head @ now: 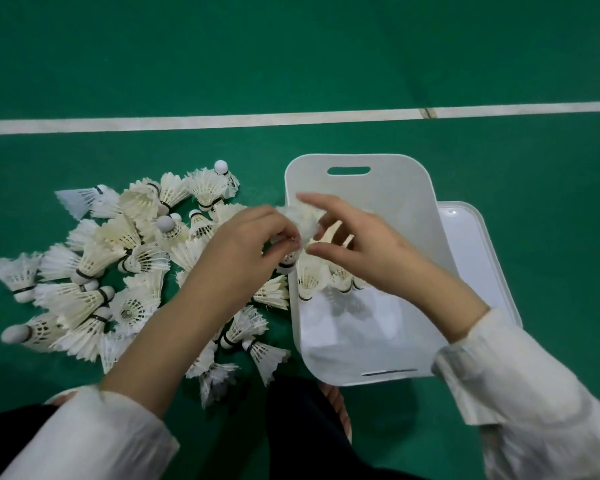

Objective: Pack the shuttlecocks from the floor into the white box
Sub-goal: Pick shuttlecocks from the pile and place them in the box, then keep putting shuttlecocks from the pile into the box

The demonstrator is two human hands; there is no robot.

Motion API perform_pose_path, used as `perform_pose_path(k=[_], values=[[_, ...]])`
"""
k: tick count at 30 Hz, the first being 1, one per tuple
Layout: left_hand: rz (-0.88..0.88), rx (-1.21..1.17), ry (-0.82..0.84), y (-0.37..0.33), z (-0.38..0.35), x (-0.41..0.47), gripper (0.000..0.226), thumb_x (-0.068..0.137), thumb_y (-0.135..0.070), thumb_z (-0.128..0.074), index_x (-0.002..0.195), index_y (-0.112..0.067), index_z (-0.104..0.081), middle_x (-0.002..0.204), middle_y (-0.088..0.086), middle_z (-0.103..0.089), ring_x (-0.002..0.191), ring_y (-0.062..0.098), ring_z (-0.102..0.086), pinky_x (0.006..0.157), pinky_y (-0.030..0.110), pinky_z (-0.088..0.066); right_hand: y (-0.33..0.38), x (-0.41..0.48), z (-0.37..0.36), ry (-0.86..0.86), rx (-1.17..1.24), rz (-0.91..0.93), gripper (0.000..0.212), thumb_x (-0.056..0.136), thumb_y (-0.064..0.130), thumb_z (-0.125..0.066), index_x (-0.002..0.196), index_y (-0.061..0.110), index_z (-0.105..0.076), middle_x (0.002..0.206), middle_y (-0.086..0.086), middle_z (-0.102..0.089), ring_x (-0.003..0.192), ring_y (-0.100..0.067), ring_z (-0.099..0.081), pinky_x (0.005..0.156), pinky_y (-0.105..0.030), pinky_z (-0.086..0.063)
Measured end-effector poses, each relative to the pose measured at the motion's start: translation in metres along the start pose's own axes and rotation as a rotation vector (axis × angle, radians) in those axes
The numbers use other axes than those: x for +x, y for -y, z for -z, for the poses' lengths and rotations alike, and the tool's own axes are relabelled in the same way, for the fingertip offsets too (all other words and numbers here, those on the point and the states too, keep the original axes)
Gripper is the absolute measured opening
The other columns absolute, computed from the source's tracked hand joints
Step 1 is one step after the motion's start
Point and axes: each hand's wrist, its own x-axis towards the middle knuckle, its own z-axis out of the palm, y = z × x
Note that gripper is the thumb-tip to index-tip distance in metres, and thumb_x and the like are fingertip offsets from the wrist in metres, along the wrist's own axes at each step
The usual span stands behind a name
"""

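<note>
A white plastic box (pixel 392 188) with a handle slot stands on the green floor at centre right. A few shuttlecocks (pixel 309 277) stand inside it, partly hidden by my hands. Left of the box lies a loose pile of several white feather shuttlecocks (pixel 118 258). Over the box's left rim, my left hand (pixel 246 247) and my right hand (pixel 364 244) both pinch one shuttlecock (pixel 302 221), its feathers up and its cork end (pixel 287 263) down. Both sleeves are white.
The box's white lid (pixel 475 244) lies flat on the floor behind the box's right side. A white court line (pixel 222 119) crosses the floor beyond the pile. My dark trousers and a sandalled foot (pixel 336 407) are at the bottom, close to the box's near edge.
</note>
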Motion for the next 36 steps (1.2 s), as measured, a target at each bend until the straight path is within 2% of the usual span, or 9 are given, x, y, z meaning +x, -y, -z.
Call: perform_pose_path(k=[3, 6, 9, 14, 18, 22, 26, 29, 36], values=[[-0.043, -0.062, -0.032, -0.012, 0.005, 0.000, 0.017, 0.084, -0.020, -0.065, 0.100, -0.014, -0.065, 0.095, -0.008, -0.058, 0.085, 0.007, -0.054, 0.078, 0.018, -0.044, 0.003, 0.001, 0.002, -0.102, -0.160, 0.039, 0.018, 0.086, 0.029, -0.062, 0.092, 0.013, -0.066, 0.091, -0.002, -0.060, 0.076, -0.017, -0.057, 0.076, -0.037, -0.048], [0.059, -0.113, -0.172, -0.007, 0.015, -0.005, 0.032, 0.086, -0.023, -0.062, 0.117, -0.021, -0.056, 0.111, -0.012, -0.050, 0.098, 0.004, -0.052, 0.087, 0.017, -0.042, -0.013, -0.012, 0.010, -0.222, -0.134, -0.105, 0.019, 0.083, 0.031, -0.065, 0.079, 0.012, -0.065, 0.085, -0.001, -0.059, 0.074, -0.018, -0.055, 0.072, -0.033, -0.044], [0.267, -0.093, -0.143, 0.022, 0.014, -0.017, 0.022, 0.088, -0.023, -0.059, 0.109, -0.021, -0.056, 0.106, -0.009, -0.053, 0.087, -0.001, -0.054, 0.071, 0.012, -0.043, -0.041, -0.031, 0.007, -0.088, -0.224, -0.344, 0.021, 0.082, 0.035, -0.065, 0.069, 0.019, -0.061, 0.077, 0.005, -0.058, 0.075, -0.017, -0.052, 0.063, -0.029, -0.038], [0.339, 0.131, 0.344, 0.072, -0.036, -0.047, 0.022, 0.088, -0.022, -0.058, 0.110, -0.018, -0.058, 0.113, -0.001, -0.053, 0.089, 0.011, -0.055, 0.079, 0.025, -0.044, -0.066, -0.036, -0.034, 0.139, -0.403, -0.435, 0.022, 0.085, 0.034, -0.063, 0.094, 0.015, -0.070, 0.104, -0.002, -0.068, 0.098, -0.021, -0.060, 0.077, -0.030, -0.044], [0.263, 0.317, 0.567, 0.088, -0.070, -0.066, 0.034, 0.087, -0.022, -0.059, 0.120, -0.020, -0.052, 0.124, -0.001, -0.044, 0.102, 0.019, -0.053, 0.084, 0.033, -0.046, -0.084, -0.018, -0.061, 0.163, -0.564, -0.371, 0.020, 0.086, 0.028, -0.059, 0.090, 0.013, -0.070, 0.099, -0.006, -0.066, 0.095, -0.026, -0.061, 0.076, -0.033, -0.048], [0.131, 0.523, 0.617, 0.099, -0.080, -0.074, 0.026, 0.087, -0.016, -0.055, 0.113, -0.015, -0.054, 0.116, 0.005, -0.048, 0.098, 0.024, -0.054, 0.075, 0.033, -0.043, -0.098, -0.004, -0.080, 0.261, -0.650, -0.377, 0.019, 0.086, 0.016, -0.054, 0.097, 0.010, -0.068, 0.102, -0.008, -0.063, 0.098, -0.029, -0.060, 0.080, -0.034, -0.050], [0.199, 0.448, 0.648, 0.105, -0.077, -0.065, 0.012, 0.089, -0.015, -0.049, 0.099, -0.010, -0.055, 0.102, 0.006, -0.054, 0.093, 0.024, -0.054, 0.070, 0.032, -0.041, -0.104, -0.004, -0.083, 0.343, -0.622, -0.405, 0.025, 0.085, 0.012, -0.054, 0.108, 0.017, -0.064, 0.116, -0.008, -0.059, 0.107, -0.029, -0.057, 0.092, -0.041, -0.048], [0.171, 0.356, 0.578, 0.101, -0.060, -0.053, 0.016, 0.091, -0.017, -0.048, 0.103, -0.011, -0.056, 0.104, 0.002, -0.056, 0.096, 0.020, -0.054, 0.080, 0.031, -0.044, -0.085, -0.011, -0.062, 0.399, -0.645, -0.412, 0.038, 0.089, 0.015, -0.052, 0.126, 0.023, -0.052, 0.127, -0.006, -0.052, 0.115, -0.028, -0.053, 0.093, -0.038, -0.047], [0.057, 0.190, 0.520, 0.069, 0.036, -0.015, 0.014, 0.090, -0.025, -0.055, 0.096, -0.016, -0.063, 0.088, -0.009, -0.058, 0.079, 0.008, -0.055, 0.068, 0.017, -0.040, 0.030, 0.004, -0.023, 0.071, -0.372, 0.008, 0.031, 0.090, 0.030, -0.055, 0.120, 0.024, -0.054, 0.118, 0.005, -0.051, 0.090, -0.016, -0.059, 0.082, -0.033, -0.047]])
